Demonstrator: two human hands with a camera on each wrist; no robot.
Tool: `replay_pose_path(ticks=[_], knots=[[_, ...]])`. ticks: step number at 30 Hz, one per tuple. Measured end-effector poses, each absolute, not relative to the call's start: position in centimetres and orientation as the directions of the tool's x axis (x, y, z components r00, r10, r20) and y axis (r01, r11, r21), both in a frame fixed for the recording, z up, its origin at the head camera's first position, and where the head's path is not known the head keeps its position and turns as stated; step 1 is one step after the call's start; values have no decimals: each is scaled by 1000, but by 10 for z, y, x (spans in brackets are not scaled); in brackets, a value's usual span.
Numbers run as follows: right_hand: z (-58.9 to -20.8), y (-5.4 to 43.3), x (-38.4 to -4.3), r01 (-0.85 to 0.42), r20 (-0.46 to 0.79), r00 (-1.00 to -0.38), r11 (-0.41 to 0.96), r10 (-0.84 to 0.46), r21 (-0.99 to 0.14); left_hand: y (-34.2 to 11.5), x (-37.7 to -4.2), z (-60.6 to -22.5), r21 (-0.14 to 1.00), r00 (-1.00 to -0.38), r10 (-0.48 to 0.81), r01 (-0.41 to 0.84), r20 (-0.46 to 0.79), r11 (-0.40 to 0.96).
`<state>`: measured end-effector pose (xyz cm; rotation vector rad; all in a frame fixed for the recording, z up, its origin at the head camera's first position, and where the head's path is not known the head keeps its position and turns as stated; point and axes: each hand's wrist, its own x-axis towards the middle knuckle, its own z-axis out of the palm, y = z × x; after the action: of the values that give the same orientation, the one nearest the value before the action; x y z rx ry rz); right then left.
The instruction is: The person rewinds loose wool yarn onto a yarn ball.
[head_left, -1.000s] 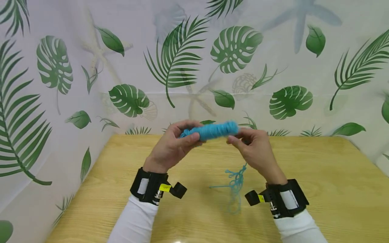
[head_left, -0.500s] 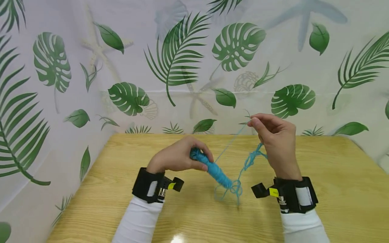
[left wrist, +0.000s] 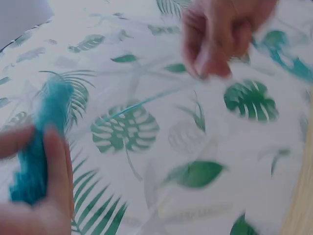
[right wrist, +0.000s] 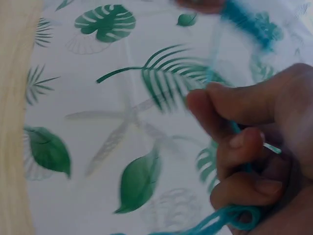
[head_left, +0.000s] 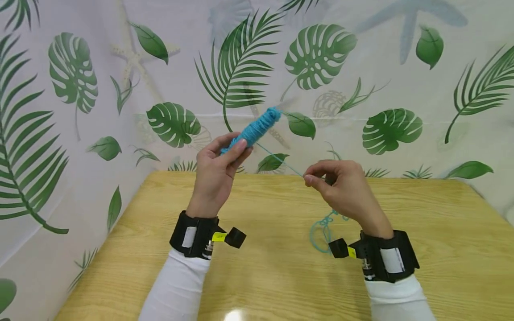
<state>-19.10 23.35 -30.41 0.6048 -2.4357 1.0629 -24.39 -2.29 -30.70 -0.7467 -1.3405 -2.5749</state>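
Observation:
My left hand (head_left: 217, 171) grips the lower end of a blue yarn bundle (head_left: 261, 126), a long wound roll tilted up to the right above the table. A single taut yarn strand (head_left: 279, 159) runs from the bundle down to my right hand (head_left: 341, 187), which pinches it between thumb and forefinger. In the right wrist view the other fingers (right wrist: 244, 188) curl in, with yarn passing through the palm. A loose tangle of yarn (head_left: 321, 234) hangs below the right hand. The bundle (left wrist: 41, 142) looks blurred in the left wrist view.
The wooden table (head_left: 265, 267) spreads under both hands. Behind and to the left stands a white cloth backdrop (head_left: 168, 67) printed with green leaves and starfish. Each wrist wears a black strap (head_left: 194, 235) with a small camera.
The bundle, pointing down to the right half a second ago, has swung upward in the left hand. My right hand has come down and left, still pinching the strand; the tangle shifted right.

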Motion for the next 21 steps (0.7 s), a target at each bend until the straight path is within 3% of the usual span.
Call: replay_pose_path(ticks=[2, 4, 6, 8, 9, 11, 13, 15, 16, 18, 21], knots=[[-296, 229, -182, -565, 543, -802, 612, -250, -553, -21, -247, -311, 825, -882, -21, 449, 471, -343], [-289, 226, -176, -585, 557, -792, 569, -249, -577, -22, -249, -313, 880, -880, -39, 475, 474, -4], [-286, 224, -174, -599, 578, -787, 485, -214, -637, -24, -249, -315, 848, -891, 69, 448, 448, 282], [-285, 225, -176, -596, 591, -795, 365, -140, -715, -28, -248, -313, 782, -885, 287, 460, 367, 419], [-286, 226, -178, -589, 590, -802, 292, -95, -753, -30, -247, -311, 750, -851, 418, 495, 317, 439], [-290, 228, -183, -572, 577, -817, 143, -9, -808, -35, -247, -309, 730, -715, 663, 573, 221, 374], [-294, 230, -188, -556, 556, -829, 27, 59, -831, -39, -247, -308, 786, -513, 834, 594, 205, 172], [-297, 232, -192, -549, 544, -834, -34, 93, -835, -42, -247, -308, 855, -354, 890, 514, 287, -71], [-299, 232, -194, -546, 541, -835, -41, 98, -837, -43, -247, -308, 881, -323, 880, 434, 349, -190], [-301, 231, -195, -536, 533, -842, -5, 85, -844, -41, -246, -309, 875, -354, 802, 251, 480, -413], [-301, 229, -192, -514, 523, -852, 192, -3, -836, -32, -244, -309, 740, -591, 577, 51, 564, -671]])
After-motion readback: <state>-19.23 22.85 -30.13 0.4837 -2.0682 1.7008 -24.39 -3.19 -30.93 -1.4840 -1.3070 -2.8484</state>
